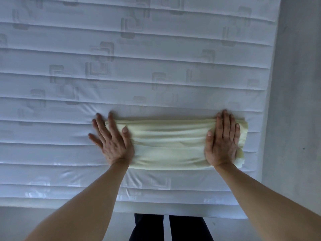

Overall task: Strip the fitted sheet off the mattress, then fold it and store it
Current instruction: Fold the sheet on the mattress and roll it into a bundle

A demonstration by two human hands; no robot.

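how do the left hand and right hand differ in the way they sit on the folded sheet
The left hand has its fingers spread wide and lies half off the folded sheet, on the mattress. The right hand keeps its fingers close together and lies wholly on the sheet's other end. Both press flat, palms down.

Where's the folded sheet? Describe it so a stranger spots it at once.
Start at the white quilted mattress filling the view. Near its front edge, toward the right, lies the sheet, with the left hand and right hand flat on its ends. It is the only pale yellow thing there.
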